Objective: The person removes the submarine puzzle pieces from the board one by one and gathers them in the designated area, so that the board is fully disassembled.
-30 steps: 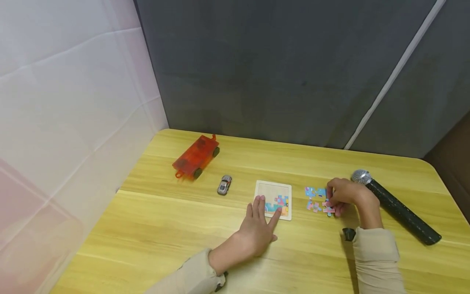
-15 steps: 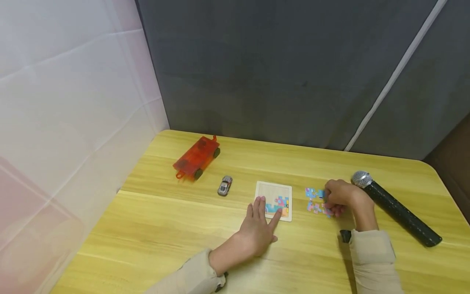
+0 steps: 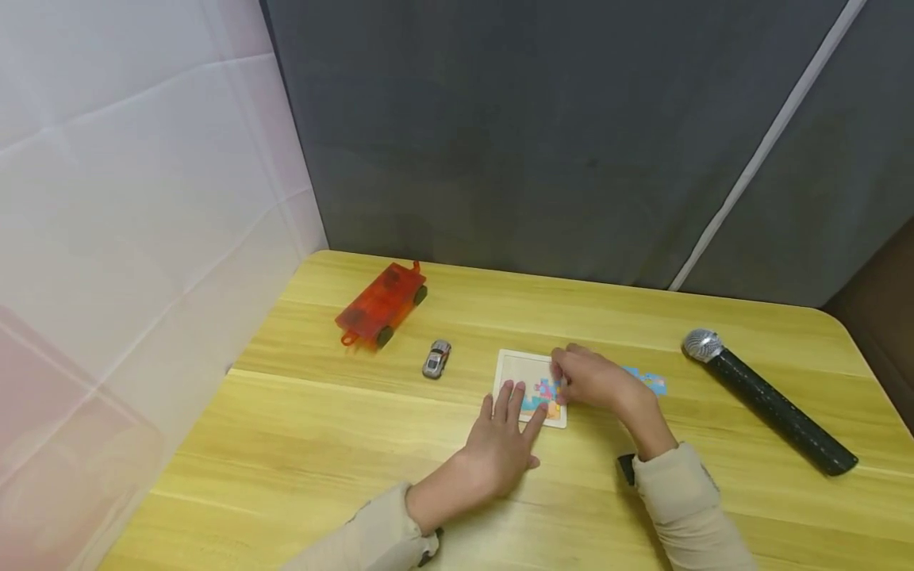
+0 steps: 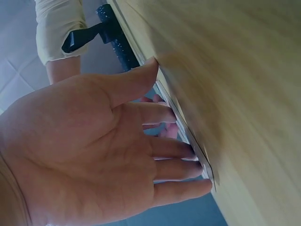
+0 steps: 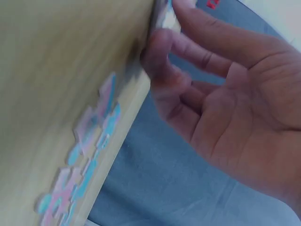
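A square puzzle board (image 3: 524, 368) with a pale rim lies on the table, with joined colourful pieces (image 3: 546, 389) in its lower right part. My left hand (image 3: 497, 450) rests its straight, spread fingers on the board's near edge. Over the board's right side, my right hand (image 3: 596, 382) pinches a puzzle piece (image 5: 168, 17), mostly hidden by the thumb and fingers. To the right lie loose puzzle pieces (image 3: 651, 381), partly covered by the right hand in the head view. Several pink and blue loose pieces (image 5: 87, 129) show in the right wrist view.
A red wheeled toy wagon (image 3: 382, 304) stands at the back left, with a small silver toy car (image 3: 436, 359) between it and the board. A black microphone (image 3: 774, 404) with a silver head lies at the right. Dark fabric (image 3: 500, 143) hangs behind the table (image 3: 286, 476).
My right hand has moved left from the loose pieces to the board's right side, carrying a puzzle piece. The left hand has stayed on the board's near edge.
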`<state>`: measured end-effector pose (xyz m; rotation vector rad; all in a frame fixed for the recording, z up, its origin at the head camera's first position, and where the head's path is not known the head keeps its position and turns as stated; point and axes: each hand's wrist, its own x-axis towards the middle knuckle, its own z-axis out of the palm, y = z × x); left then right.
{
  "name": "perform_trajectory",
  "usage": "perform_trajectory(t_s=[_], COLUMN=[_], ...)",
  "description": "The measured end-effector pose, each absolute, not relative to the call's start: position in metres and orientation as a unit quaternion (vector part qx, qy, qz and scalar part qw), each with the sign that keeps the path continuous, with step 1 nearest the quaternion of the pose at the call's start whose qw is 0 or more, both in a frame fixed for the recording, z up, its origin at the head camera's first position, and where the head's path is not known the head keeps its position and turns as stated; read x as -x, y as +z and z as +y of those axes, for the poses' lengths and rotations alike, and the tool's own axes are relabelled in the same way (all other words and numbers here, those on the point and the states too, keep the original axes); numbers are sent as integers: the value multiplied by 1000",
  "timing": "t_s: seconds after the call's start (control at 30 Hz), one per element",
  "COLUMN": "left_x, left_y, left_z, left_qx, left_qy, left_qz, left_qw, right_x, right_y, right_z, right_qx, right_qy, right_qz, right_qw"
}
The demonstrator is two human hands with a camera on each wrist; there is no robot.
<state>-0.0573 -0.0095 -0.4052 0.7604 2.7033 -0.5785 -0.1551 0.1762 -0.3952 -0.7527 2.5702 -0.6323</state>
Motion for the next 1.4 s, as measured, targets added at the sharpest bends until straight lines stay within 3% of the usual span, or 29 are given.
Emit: perform_trajectory(t_s=[0.37, 0.63, 1.03, 1.2, 1.4], left_x=[57, 57, 56, 55, 55], left_y=[-407, -410, -407, -408, -407], left_z=[-9, -8, -9, -10, -12], left_qx=[-261, -259, -259, -263, -263], left_qy=[-207, -213, -212, -218, -213], left_qz=[933, 933, 934, 932, 932], left_qw=[139, 129, 124, 122, 127], right_x=[153, 155, 160, 162, 159], right_y=[-399, -398, -381, -374, -375], right_z=[168, 171, 199, 255, 313], right_qx=[285, 298, 303, 225, 131], right_qy=[-197, -239, -348, -374, -366], right_qz=[927, 909, 850, 832, 847], right_qw=[146, 164, 256, 342, 363])
